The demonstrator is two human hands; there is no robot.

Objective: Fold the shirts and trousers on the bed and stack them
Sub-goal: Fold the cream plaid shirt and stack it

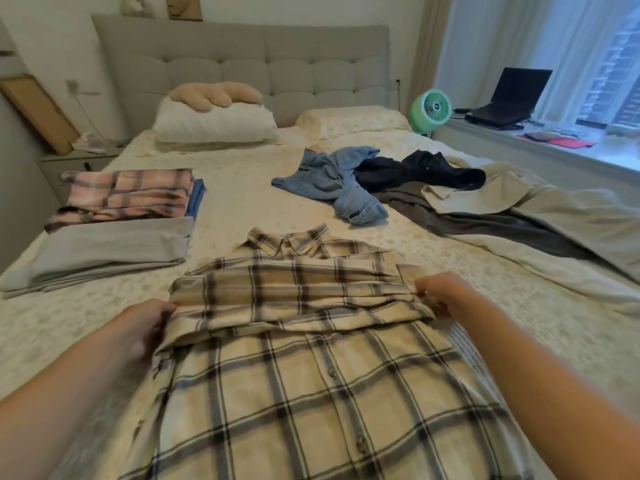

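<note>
Your left hand (147,329) and right hand (438,294) each pinch side edge of plaid shirt (294,341), mid-bed (242,195), sleeves crossed on top. Risk: uneven pull skews fold; loose sleeves may slip out when you lift. Stack (114,216) waits at left.

We are in a home bedroom: a bed (242,202) with padded headboard (242,60), pillows (214,124), nightstand (74,164), and curtained window (588,53).
</note>
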